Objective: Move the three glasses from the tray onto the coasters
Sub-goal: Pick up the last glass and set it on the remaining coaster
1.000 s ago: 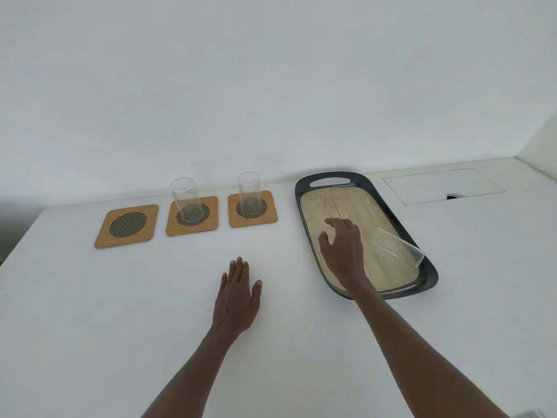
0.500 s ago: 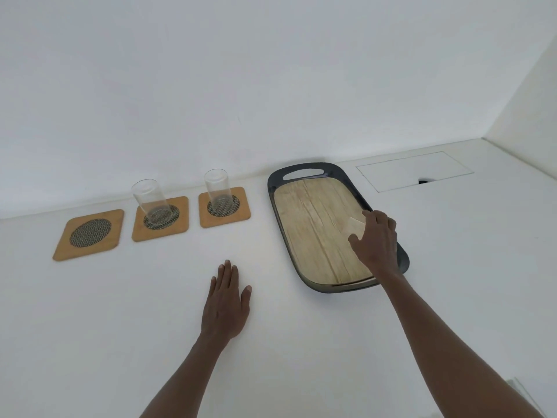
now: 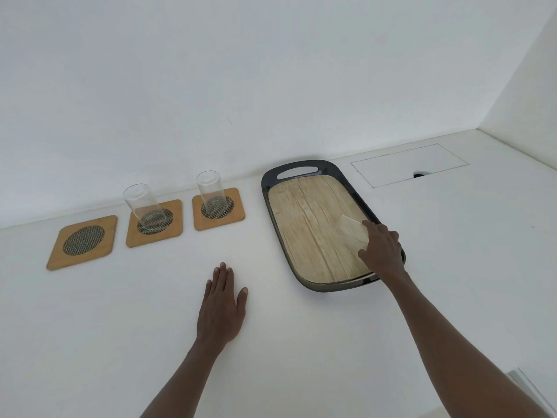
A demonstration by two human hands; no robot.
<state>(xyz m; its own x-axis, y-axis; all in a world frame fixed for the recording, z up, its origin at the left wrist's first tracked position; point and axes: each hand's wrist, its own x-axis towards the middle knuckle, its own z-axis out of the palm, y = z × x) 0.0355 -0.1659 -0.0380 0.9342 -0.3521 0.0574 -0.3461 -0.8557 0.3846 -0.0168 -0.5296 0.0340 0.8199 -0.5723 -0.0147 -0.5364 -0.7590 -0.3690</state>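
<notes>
Three square wooden coasters lie in a row at the back left of the white table. The left coaster (image 3: 83, 241) is bare. A clear glass (image 3: 144, 206) stands on the middle coaster (image 3: 155, 222), and a second glass (image 3: 211, 191) stands on the right coaster (image 3: 218, 208). The third glass (image 3: 352, 232) sits tilted over the dark-rimmed, wood-bottomed tray (image 3: 313, 289), near its right side, with my right hand (image 3: 381, 250) wrapped around it. My left hand (image 3: 221, 306) rests flat on the table, fingers spread, holding nothing.
A rectangular flap with a small cable hole (image 3: 410, 164) is set into the table at the back right. White walls close off the back and the right side. A pale object's edge (image 3: 530, 390) shows at the bottom right.
My right hand moved right across the tray and closed around the tilted glass. The view shifted, so everything sits further left in the frame. My left hand stayed flat.
</notes>
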